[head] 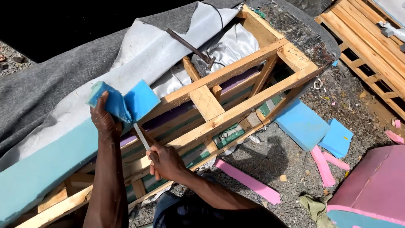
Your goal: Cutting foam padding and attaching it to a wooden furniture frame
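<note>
Blue foam (126, 103) sits pinched in the left hand (103, 122) (fingers clenched). Right hand (166, 160) grips a knife (141, 136), blade touching foam.

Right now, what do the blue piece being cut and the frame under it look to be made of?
The blue piece looks like soft foam: matte, spongy, bending where the left hand pinches it. The frame looks like bare, unfinished wood: pale planks with visible grain.

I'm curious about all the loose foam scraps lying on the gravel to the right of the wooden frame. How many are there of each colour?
Blue foam pieces: 2, a thick blue slab and a smaller blue square
Pink foam strips: 4, a long strip, a pair of strips, and an edge scrap
Total: 6
</note>
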